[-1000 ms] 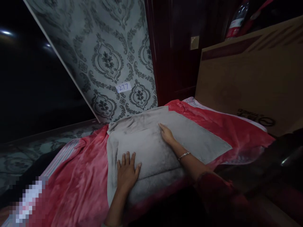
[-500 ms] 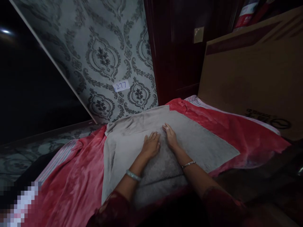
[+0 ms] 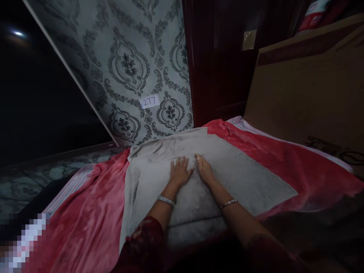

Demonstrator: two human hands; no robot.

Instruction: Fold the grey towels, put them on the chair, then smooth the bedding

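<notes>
I can barely make out the near edge of the soft grey plush cloth (image 3: 241, 178), dark in shadow; it lies over the red plush blanket (image 3: 93, 212), seemingly longer crosswise, smooth fabric stretching toward its right corner. The left hand (image 3: 179, 172) rests flat, fingers slightly spread, the right hand (image 3: 206, 170) edge-on (fingers together), neither gripping anything.
</notes>
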